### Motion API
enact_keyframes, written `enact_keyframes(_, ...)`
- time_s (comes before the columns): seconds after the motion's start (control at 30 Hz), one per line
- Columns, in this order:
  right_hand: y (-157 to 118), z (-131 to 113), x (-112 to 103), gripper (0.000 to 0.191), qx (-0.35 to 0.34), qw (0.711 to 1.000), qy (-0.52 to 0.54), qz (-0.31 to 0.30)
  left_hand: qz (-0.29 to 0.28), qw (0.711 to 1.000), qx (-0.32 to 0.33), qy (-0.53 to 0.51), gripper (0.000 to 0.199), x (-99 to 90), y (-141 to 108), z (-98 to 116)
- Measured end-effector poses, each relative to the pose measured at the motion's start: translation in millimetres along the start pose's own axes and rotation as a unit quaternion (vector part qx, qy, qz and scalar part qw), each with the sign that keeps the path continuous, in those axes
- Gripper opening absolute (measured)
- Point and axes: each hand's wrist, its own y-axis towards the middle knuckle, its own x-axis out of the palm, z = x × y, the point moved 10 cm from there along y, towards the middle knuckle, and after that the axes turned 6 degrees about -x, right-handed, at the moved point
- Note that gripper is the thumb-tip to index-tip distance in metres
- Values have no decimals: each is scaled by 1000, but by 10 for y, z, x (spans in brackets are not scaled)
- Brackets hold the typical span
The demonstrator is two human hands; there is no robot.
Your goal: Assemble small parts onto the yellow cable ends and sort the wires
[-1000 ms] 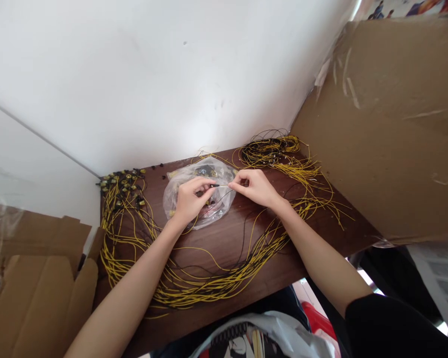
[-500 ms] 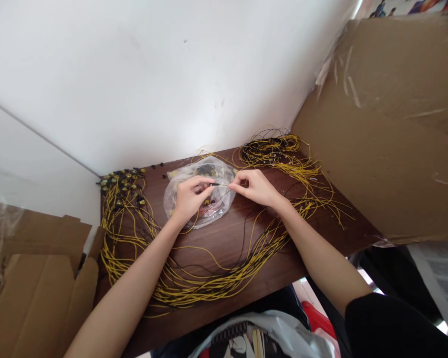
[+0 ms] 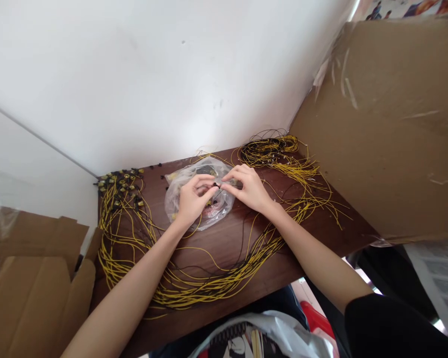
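My left hand [image 3: 194, 197] is closed in a pinch on a small black part [image 3: 216, 185], perhaps a connector. My right hand [image 3: 247, 188] pinches a thin dark wire [image 3: 239, 187] close beside that part; the fingertips of both hands nearly meet and hide the joint between the two. Beneath the hands lies a clear plastic bag [image 3: 173, 206] with yellow, black and reddish pieces inside. A long bundle of yellow and black wires [image 3: 205, 293] curves across the table in front of my forearms.
Wire ends with small yellow-and-black parts [image 3: 123, 186] are heaped at the table's left. A coil of wires [image 3: 269, 149] sits at the back right. Cardboard stands on the right [image 3: 388, 124] and at lower left [image 3: 33, 298]. A white wall [image 3: 171, 89] closes off the back.
My right hand has moved left, so its fingertips now come close to the left hand's at the black part. The stretch of wire between the hands has shortened.
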Motion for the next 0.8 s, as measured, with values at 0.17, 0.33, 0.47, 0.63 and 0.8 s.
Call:
enact_keyframes(0.17,-5,-101,67,13,-15,999,32,-13,-2,1000,25,17,17,4,-9,29)
enact_keyframes(0.33,-5,-96,65,10,-1,998,61,4,4,999,36,17,16,-20,2,72)
enact_keyframes(0.47,-1,-102,44,10,3,997,78,19,1,999,44,15,15,-21,1,90)
enact_keyframes(0.63,-9,-97,49,9,8,993,113,34,1,998,60,23,14,-20,-10,121)
enact_keyframes(0.8,-25,-83,49,6,19,991,125,47,1,998,63,27,14,-15,-14,140)
